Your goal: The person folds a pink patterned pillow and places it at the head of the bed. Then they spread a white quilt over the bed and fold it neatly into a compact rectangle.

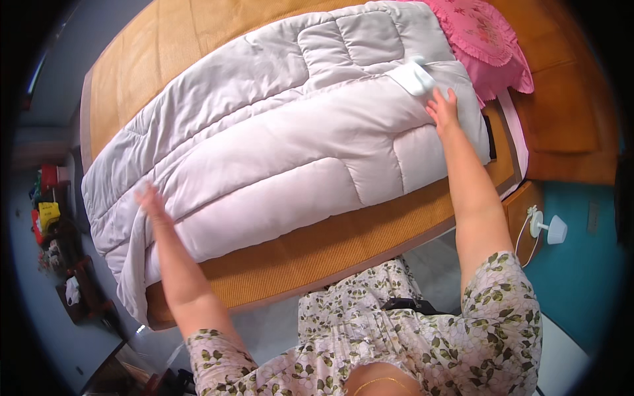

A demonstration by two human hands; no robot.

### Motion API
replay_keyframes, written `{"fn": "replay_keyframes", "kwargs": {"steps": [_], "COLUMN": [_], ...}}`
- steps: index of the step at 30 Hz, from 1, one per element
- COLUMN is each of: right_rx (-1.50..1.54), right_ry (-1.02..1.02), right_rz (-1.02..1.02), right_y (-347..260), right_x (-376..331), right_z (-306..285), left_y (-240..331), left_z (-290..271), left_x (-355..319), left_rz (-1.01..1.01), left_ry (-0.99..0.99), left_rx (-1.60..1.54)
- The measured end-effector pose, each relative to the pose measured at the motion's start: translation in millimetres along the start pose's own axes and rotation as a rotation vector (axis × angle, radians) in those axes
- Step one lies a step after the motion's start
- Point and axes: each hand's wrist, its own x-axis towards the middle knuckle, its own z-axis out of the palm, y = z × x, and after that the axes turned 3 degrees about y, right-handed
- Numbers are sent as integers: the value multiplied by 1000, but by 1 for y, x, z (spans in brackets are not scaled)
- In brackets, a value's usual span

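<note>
A pale lilac quilt (277, 152) lies folded lengthwise across the bed, with stitched seams and a bunched left end. My left hand (152, 200) is at the quilt's left part, by a raised fold; its fingers are smeared by motion, so whether they grip the cloth does not show. At the right end, my right hand (444, 109) has its fingers spread and holds nothing. Just beyond its fingertips, on the quilt, lies a flat white object (413, 78) with a rounded end, whose kind I cannot make out.
A woven tan mat (317, 244) covers the bed. A pink frilled pillow (485, 46) sits at the far right by the wooden headboard (561, 99). Beside the bed's near right corner are a small white lamp (556, 229) and its cord. Shelves with several items stand at left.
</note>
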Motion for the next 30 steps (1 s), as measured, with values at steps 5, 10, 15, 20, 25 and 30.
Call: {"fn": "replay_keyframes", "kwargs": {"steps": [5, 10, 15, 20, 25, 30], "right_rx": [-893, -1251, -1372, -1368, -1289, -1197], "right_ry": [49, 60, 49, 75, 91, 68], "right_rz": [-614, -1073, -1097, -980, -1000, -1157], "right_y": [44, 35, 53, 115, 120, 127], "right_x": [-8, 12, 54, 69, 79, 92], "right_z": [-2, 20, 35, 43, 38, 39], "left_y": [-43, -45, -86, -105, -109, -108], "left_z": [124, 191, 208, 220, 224, 217], "left_x": [-109, -137, -128, -120, -120, -119], "left_rz": [935, 956, 931, 940, 1034, 970], "left_ry": [-240, -282, -275, -258, -266, -264], "left_rx": [818, 984, 1151, 1182, 1158, 1136]}}
